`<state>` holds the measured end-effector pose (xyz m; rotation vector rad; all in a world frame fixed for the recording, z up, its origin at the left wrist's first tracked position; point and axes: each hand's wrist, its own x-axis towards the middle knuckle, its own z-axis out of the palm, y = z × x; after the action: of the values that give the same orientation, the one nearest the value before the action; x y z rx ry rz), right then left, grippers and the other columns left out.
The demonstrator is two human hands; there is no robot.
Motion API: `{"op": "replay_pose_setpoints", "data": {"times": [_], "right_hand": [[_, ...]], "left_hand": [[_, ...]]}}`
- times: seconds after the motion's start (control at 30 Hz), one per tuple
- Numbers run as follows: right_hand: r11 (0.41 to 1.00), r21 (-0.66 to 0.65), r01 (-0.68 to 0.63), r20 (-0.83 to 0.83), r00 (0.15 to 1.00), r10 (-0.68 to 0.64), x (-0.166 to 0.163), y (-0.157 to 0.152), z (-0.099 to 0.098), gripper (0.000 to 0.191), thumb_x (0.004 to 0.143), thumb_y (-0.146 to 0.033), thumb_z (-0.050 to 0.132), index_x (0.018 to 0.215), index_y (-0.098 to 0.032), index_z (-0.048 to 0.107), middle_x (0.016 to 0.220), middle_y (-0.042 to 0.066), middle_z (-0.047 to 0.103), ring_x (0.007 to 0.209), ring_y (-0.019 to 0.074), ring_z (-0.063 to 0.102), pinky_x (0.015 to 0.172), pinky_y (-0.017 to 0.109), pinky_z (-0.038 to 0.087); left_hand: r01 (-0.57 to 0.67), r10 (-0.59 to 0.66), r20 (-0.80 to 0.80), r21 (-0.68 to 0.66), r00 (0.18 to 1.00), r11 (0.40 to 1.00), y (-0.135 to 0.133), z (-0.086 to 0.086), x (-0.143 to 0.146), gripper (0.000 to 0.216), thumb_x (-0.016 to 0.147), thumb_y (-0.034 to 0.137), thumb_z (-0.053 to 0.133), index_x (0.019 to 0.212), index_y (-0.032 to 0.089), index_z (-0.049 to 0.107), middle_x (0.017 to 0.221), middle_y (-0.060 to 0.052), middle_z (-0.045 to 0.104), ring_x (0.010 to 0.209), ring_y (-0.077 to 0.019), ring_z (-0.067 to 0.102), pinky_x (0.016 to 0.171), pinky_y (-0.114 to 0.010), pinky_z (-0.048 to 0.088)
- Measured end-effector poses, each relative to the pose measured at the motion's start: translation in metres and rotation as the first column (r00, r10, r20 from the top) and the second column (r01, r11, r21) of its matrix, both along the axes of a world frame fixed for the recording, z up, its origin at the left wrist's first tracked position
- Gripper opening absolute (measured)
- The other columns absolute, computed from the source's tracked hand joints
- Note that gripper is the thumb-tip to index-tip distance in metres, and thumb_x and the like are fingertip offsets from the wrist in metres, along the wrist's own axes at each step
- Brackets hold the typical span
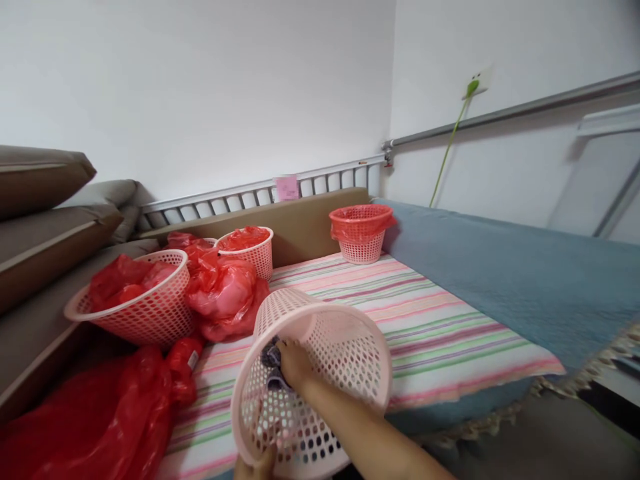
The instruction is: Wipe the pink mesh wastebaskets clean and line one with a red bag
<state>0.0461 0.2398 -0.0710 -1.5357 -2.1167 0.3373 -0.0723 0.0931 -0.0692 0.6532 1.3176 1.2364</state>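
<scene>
A light pink plastic basket (350,347) with holes in its wall lies tipped, its mouth facing me. My left hand (257,467) grips the lower left of its rim, mostly cut off by the bottom edge of the view. Inside the basket, my right hand (295,363) is closed on a dark patterned cloth (273,360), pressing it against the left inner wall. Part of the cloth hangs below the fingers. A striped cloth (425,320) lies under the basket.
On the left are a pink basket (150,313) holding red bags, a red plastic bag (225,293), a roll of red bags (185,367) and a spread red bag (100,420). Further back stand a lined basket (260,257) and another basket (363,250). Cushions (50,233) are stacked left.
</scene>
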Motion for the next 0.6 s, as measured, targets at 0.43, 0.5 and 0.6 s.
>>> {"op": "replay_pose_setpoints", "data": {"times": [0.43, 0.5, 0.6], "right_hand": [[0.978, 0.014, -0.208, 0.183, 0.962, 0.202, 0.108, -0.092, 0.101, 0.04, 0.069, -0.006, 0.048, 0.101, -0.024, 0.063, 0.096, 0.005, 0.065, 0.09, 0.0211, 0.059, 0.073, 0.026, 0.037], [0.982, 0.012, -0.189, 0.181, 0.966, 0.184, 0.111, -0.092, 0.089, 0.042, 0.07, -0.006, 0.049, 0.105, -0.023, 0.063, 0.095, 0.006, 0.065, 0.089, 0.0216, 0.058, 0.073, 0.027, 0.037], [0.981, 0.004, -0.196, 0.182, 0.964, 0.192, 0.1, -0.092, 0.071, 0.037, 0.073, -0.01, 0.051, 0.107, -0.021, 0.063, 0.092, 0.008, 0.063, 0.083, 0.0216, 0.058, 0.07, 0.027, 0.036]], "left_hand": [[0.414, -0.027, -0.999, -0.004, 0.048, 0.91, 0.022, 0.23, -0.002, 0.034, 0.07, 0.009, 0.047, 0.097, 0.011, 0.067, 0.09, -0.016, 0.074, 0.086, -0.0308, 0.069, 0.076, -0.037, 0.049], [0.392, 0.006, -1.0, -0.003, -0.022, 0.92, 0.026, 0.239, 0.013, 0.028, 0.074, 0.013, 0.046, 0.093, 0.011, 0.067, 0.089, -0.02, 0.074, 0.085, -0.0344, 0.069, 0.076, -0.041, 0.049], [0.384, 0.058, -0.998, 0.04, -0.036, 0.923, 0.037, 0.238, 0.034, 0.028, 0.082, 0.018, 0.043, 0.097, 0.01, 0.064, 0.089, -0.02, 0.073, 0.087, -0.0324, 0.069, 0.077, -0.039, 0.048]]}}
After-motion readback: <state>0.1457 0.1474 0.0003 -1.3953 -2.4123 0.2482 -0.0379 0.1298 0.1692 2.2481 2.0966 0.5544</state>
